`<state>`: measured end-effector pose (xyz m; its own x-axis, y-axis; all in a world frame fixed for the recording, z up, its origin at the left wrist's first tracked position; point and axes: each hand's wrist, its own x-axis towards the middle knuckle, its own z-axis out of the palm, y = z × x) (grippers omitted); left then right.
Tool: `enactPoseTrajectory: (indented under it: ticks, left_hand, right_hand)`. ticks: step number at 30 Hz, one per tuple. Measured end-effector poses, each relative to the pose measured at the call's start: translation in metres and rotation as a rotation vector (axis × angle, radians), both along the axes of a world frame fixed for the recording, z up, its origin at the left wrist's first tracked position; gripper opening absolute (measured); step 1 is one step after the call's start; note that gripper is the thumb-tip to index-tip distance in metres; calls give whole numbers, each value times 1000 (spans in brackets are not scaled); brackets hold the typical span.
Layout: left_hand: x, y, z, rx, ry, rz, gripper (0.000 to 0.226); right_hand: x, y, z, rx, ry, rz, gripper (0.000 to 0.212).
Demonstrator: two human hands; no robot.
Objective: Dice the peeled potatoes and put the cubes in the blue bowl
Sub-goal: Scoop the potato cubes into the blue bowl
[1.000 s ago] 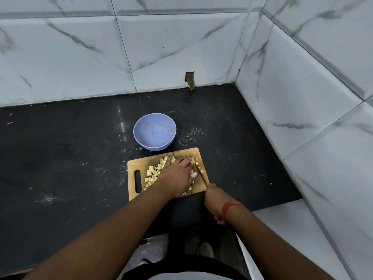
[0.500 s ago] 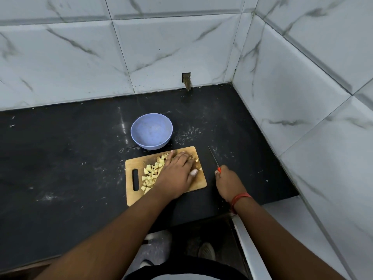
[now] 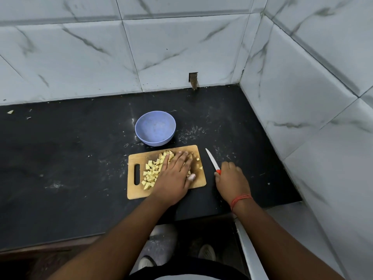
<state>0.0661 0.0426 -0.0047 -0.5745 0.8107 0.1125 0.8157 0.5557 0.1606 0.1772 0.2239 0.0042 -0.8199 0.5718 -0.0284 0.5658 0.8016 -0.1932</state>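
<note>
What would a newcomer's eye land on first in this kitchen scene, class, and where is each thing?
First, the pale potato cubes heaped on the wooden cutting board mid-counter, with the left hand spread flat over them. Behind the board stands the blue bowl, holding no cubes. Right of the board, the right hand holds a red-handled knife against the black counter.

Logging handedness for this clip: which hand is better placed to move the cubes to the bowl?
Left. The left hand already rests on the potato cubes near the blue bowl; the right hand holds the knife off the board.
</note>
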Motion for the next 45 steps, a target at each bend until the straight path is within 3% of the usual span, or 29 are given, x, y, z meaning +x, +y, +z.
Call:
enactPoseTrajectory:
  ticks: [4, 6, 10, 16, 24, 28, 34, 40, 45]
  left_hand:
    - [2, -17, -5, 31, 9, 57, 62]
    - [1, -31, -10, 55, -2, 123, 65]
    - [-2, -59, -20, 121, -20, 285, 70]
    - [-18, -76, -27, 37, -120, 310, 87]
    - [-52, -65, -30, 44, -199, 122, 85]
    - [-65, -59, -36, 107, -208, 26, 85]
    - [-69, -50, -42, 247, -174, 33, 64]
    - [-72, -43, -39, 244, -173, 69, 46]
    - [-78, -36, -32, 320, -312, 122, 44]
  right_hand:
    - [-6, -5, 1, -45, 247, 194, 23]
    - [-14, -13, 1, -143, 299, 304, 32]
    - [-38, -27, -5, -183, 176, 477, 75]
    - [-80, -34, -17, -157, 24, 555, 104]
    - [-104, -52, -25, -55, 58, 675, 69]
    - [-109, -58, -28, -32, 164, 651, 57]
    - [-110, -59, -32, -19, 295, 633, 34]
    - [-118, -58, -36, -39, 338, 629, 25]
    - [-131, -59, -27, -140, 292, 561, 32]
